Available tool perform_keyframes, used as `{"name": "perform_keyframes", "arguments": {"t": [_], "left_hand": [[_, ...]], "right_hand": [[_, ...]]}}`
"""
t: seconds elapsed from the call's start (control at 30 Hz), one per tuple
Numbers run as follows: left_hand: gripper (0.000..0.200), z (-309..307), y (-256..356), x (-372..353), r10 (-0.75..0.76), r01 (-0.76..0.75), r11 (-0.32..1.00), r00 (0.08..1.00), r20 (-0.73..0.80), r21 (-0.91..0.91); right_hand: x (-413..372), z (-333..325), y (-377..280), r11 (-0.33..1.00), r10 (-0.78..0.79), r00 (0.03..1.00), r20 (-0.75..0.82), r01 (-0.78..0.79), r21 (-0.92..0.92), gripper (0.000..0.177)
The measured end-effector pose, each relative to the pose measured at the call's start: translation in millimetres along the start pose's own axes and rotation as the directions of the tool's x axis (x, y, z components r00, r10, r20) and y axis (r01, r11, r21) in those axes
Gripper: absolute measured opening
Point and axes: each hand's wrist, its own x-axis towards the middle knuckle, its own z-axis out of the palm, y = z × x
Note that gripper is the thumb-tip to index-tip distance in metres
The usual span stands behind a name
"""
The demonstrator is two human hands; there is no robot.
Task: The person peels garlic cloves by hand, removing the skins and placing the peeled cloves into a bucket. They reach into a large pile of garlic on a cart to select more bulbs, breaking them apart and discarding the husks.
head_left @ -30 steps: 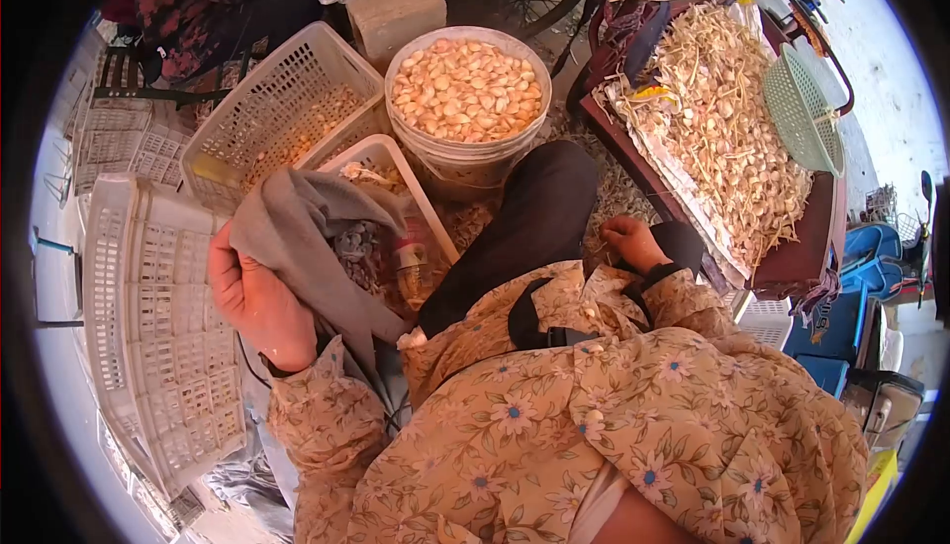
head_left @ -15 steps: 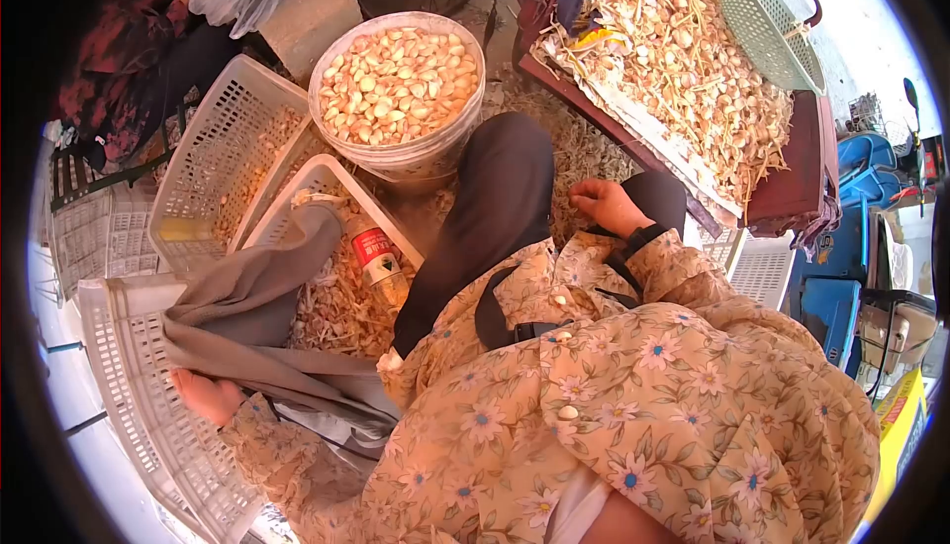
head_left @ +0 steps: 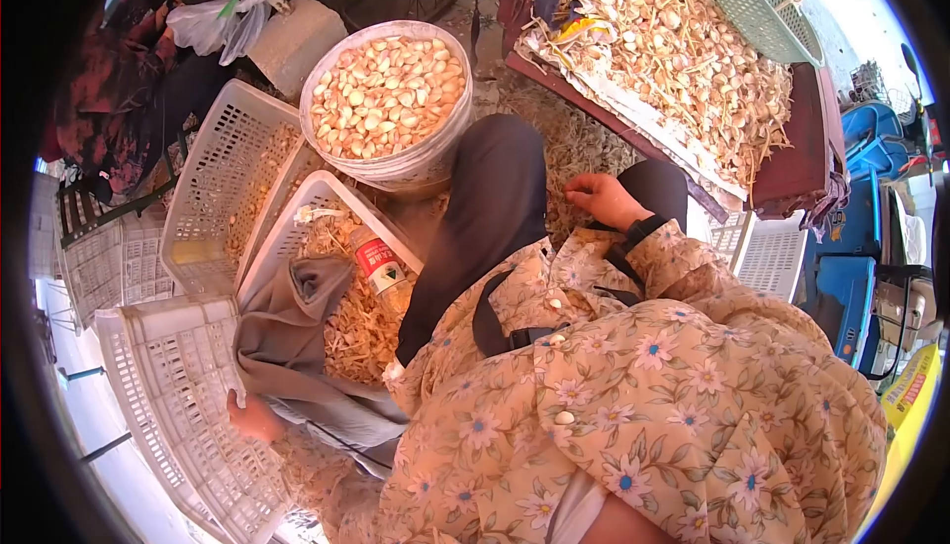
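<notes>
My left hand (head_left: 254, 417) is at the lower left, beside the lower edge of a grey-brown cloth (head_left: 287, 331); its fingers are partly hidden, so any hold on the cloth cannot be made out. The cloth lies bunched over a white crate (head_left: 391, 230) of papery skins, next to a red-labelled bottle (head_left: 379, 262). My right hand (head_left: 604, 199) rests near my knee with its fingers curled together; whatever they may hold is too small to tell.
A white bucket (head_left: 435, 163) full of peeled-looking garlic cloves stands ahead. Garlic and stalks cover a dark red table (head_left: 792, 170), with a green basket (head_left: 760, 9) on it. Perforated crates (head_left: 178, 346) are at the left. A person in dark clothing (head_left: 119, 108) sits at upper left.
The cloth has dropped and bunched closer to me, uncovering more of the left crate. My left hand has moved slightly right and down. My right hand has barely moved.
</notes>
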Motion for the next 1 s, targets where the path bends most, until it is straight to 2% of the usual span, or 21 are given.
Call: {"name": "perform_keyframes", "arguments": {"t": [0.03, 0.07, 0.13, 0.2, 0.27, 0.3, 0.37, 0.47, 0.5, 0.6, 0.67, 0.73, 0.83, 0.93, 1.0], "left_hand": [[0.036, 17.2, 1.0, -8.3, 0.239, -0.242, 0.969, 0.969, -0.064, -0.046], [0.038, 34.2, -0.1, -19.2, 0.457, -0.469, 0.88, 0.879, -0.134, -0.072], [0.04, 49.6, 40.1, -54.7, 0.678, -0.671, 0.725, 0.735, -0.016, -0.158], [0.044, 60.5, 80.5, -93.2, 0.83, -0.8, 0.558, 0.543, 0.13, -0.221], [0.058, 99.5, 87.6, -108.9, 0.85, -0.777, 0.514, 0.404, 0.338, -0.363], [0.063, 99.1, 97.1, -117.0, 0.84, -0.82, 0.505, 0.396, 0.372, -0.268], [0.072, 98.3, 116.7, -131.4, 0.815, -0.884, 0.461, 0.387, 0.431, -0.079], [0.083, 113.7, 118.8, -122.2, 0.582, -0.859, 0.508, 0.393, 0.712, 0.059], [0.08, 118.5, 113.4, -116.9, 0.595, -0.864, 0.491, 0.427, 0.681, 0.112], [0.071, 124.8, 103.4, -91.5, 0.464, -0.769, 0.547, 0.607, 0.645, 0.33], [0.062, 120.6, 83.4, -60.6, 0.349, -0.664, 0.632, 0.704, 0.619, 0.399], [0.056, 106.7, 69.1, -40.3, 0.316, -0.6, 0.656, 0.77, 0.555, 0.458], [0.052, 91.9, 41.0, -6.9, 0.194, -0.502, 0.724, 0.806, 0.559, 0.473], [0.048, 117.7, -5.9, 15.1, 0.198, -0.487, 0.732, 0.821, 0.536, 0.476], [0.05, 122.6, -20.6, 27.6, 0.019, -0.371, 0.816, 0.783, 0.622, 0.442]], "right_hand": [[-0.6, 0.7, 2.2, 1.0, 0.004, 1.0, -0.017, -0.004, 0.026, 0.02], [-2.6, 2.6, 4.0, 0.999, 0.011, 1.0, -0.028, -0.009, 0.05, 0.019], [-2.8, 1.8, 0.3, 0.999, 0.024, 0.999, -0.026, -0.023, 0.041, 0.02], [0.2, 3.2, 6.6, 1.0, 0.004, 1.0, -0.029, -0.004, 0.006, 0.02], [-2.5, 2.5, 1.6, 1.0, -0.004, 1.0, -0.03, 0.004, -0.004, 0.02], [-4.1, 1.8, 0.0, 1.0, -0.008, 0.999, -0.033, 0.008, -0.009, 0.02], [-1.5, 0.5, 5.0, 0.999, -0.016, 1.0, -0.021, 0.017, 0.03, 0.021], [-1.8, 1.2, 7.7, 0.999, -0.024, 1.0, -0.019, 0.024, 0.036, 0.021], [-1.8, 1.7, 7.3, 0.999, -0.028, 0.999, -0.017, 0.028, 0.027, 0.021], [-5.8, 0.8, -1.6, 0.999, -0.005, 1.0, -0.013, 0.006, 0.032, 0.021], [-7.9, -0.3, -5.7, 0.998, -0.002, 1.0, -0.005, 0.003, 0.058, 0.021], [-7.2, 1.3, -7.4, 0.997, 0.014, 1.0, 0.013, -0.015, 0.074, 0.021], [-1.8, 3.1, 1.0, 0.993, 0.022, 0.999, 0.028, -0.025, 0.115, 0.021], [-2.0, 2.5, -3.1, 0.999, 0.021, 0.999, 0.034, -0.022, 0.049, 0.02], [-1.9, 2.9, -0.5, 0.999, 0.023, 0.999, 0.044, -0.025, 0.046, 0.021]]}}
